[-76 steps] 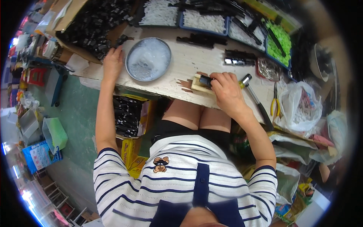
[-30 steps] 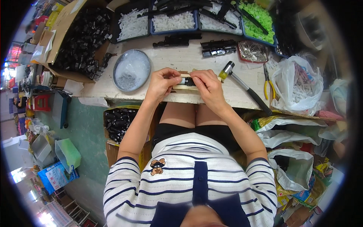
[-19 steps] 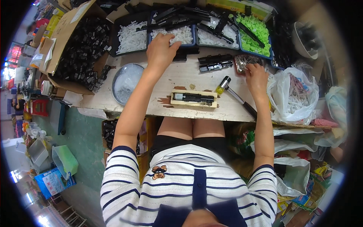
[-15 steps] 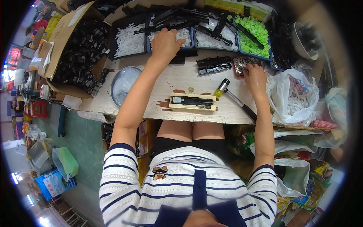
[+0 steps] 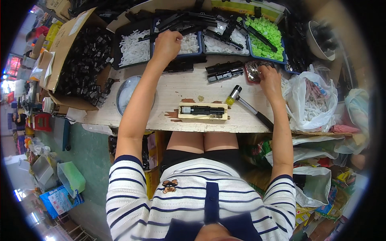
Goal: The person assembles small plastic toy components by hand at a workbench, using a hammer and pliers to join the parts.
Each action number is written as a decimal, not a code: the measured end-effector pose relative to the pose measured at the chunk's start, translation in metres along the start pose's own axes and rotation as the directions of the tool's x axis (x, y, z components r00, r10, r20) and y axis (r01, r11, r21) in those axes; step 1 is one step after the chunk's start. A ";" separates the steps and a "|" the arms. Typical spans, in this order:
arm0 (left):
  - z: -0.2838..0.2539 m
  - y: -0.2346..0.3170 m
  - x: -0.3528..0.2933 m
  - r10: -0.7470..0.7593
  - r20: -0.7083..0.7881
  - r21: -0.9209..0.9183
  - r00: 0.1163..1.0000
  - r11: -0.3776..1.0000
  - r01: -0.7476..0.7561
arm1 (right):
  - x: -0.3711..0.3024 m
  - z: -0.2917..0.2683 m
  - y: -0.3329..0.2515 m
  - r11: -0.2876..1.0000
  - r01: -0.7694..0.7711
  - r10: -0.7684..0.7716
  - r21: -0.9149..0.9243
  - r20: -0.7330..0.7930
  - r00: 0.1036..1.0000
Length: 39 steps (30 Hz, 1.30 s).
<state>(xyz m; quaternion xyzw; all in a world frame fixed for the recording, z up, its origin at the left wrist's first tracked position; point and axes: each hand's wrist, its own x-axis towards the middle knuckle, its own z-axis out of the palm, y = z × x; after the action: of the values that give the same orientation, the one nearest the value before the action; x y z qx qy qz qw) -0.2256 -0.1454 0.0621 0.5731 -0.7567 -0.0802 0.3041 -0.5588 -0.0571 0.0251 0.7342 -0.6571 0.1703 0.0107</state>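
My left hand (image 5: pixel 168 45) is above the blue-rimmed tray (image 5: pixel 200 49) of small white plastic parts (image 5: pixel 189 43), fingers pinched together; anything between them is too small to make out. At a red dish (image 5: pixel 251 79) of small shiny metal pieces (image 5: pixel 253 69), my right hand (image 5: pixel 271 80) has its fingers curled with the tips among the pieces; what they grip is hidden. Between my forearms, a black plastic assembly (image 5: pixel 207 110) lies in a cream-coloured holder (image 5: pixel 189 116) near the table's front edge. A hammer (image 5: pixel 255 110) with a yellow face and dark handle rests to its right.
Black strip-like parts (image 5: pixel 225 71) lie behind the holder, others across the trays. Left stand a cardboard box (image 5: pixel 60 60) of black pieces and a round bowl (image 5: pixel 120 105). Right are green parts (image 5: pixel 267 34) in a tray and a white plastic bag (image 5: pixel 297 108).
My left hand has drawn slightly left over the white parts, and its spread fingers have come together. The right hand stays at the red dish, its fingers slightly more curled.
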 end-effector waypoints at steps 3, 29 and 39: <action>-0.019 0.006 -0.002 -0.305 0.198 -0.575 0.932 0.733 0.362 | -0.004 -0.002 0.001 0.998 0.020 -0.019 0.053 -0.016 1.000; -0.009 0.068 -0.176 -0.171 0.510 -0.826 0.843 -0.369 0.425 | -0.049 -0.035 -0.155 0.633 0.558 -0.483 0.536 -0.289 0.827; -0.009 0.079 -0.188 -0.274 0.331 -0.942 0.903 -0.050 0.331 | -0.043 -0.015 -0.164 0.548 0.437 -0.437 0.714 -0.202 0.877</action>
<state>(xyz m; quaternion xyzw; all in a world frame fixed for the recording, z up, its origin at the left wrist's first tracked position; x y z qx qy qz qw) -0.2559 0.0551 0.0372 0.3493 -0.3466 -0.6562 0.5720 -0.4064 0.0101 0.0620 0.8133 -0.3266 0.4140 -0.2460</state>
